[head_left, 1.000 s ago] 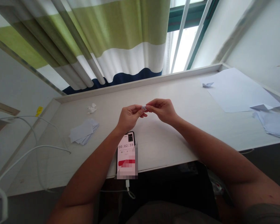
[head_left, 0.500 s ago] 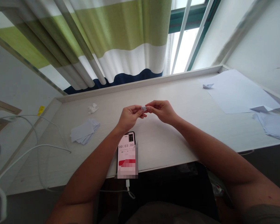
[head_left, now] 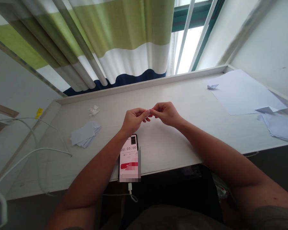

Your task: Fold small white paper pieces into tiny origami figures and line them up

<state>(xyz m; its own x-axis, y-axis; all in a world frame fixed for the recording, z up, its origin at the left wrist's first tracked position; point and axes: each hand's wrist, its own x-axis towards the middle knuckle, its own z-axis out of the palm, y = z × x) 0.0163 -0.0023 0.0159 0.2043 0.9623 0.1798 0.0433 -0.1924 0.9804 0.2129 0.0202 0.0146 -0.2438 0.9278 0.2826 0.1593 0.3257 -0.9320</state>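
My left hand (head_left: 134,118) and my right hand (head_left: 165,113) meet in the air above the white desk (head_left: 172,137). Their fingertips pinch a tiny piece of folded white paper (head_left: 150,112), which is almost entirely hidden by my fingers. Below my left wrist lies a smartphone (head_left: 128,156) with its timer reading 00:03:00. A small white paper boat (head_left: 212,86) rests on a large white sheet (head_left: 244,92), well to the right of my hands. A folded paper piece (head_left: 266,109) lies at that sheet's near right corner.
A stack of white paper slips (head_left: 85,135) and a crumpled tissue (head_left: 93,111) lie left of my hands. Another paper stack (head_left: 278,127) sits at the right. A white cable (head_left: 38,149) crosses the desk's left side. A raised rim (head_left: 139,84) runs along the desk's far edge.
My fingers have closed further over the small paper, which showed more clearly before. The phone timer has gone from 00:02:59 to 00:03:00.
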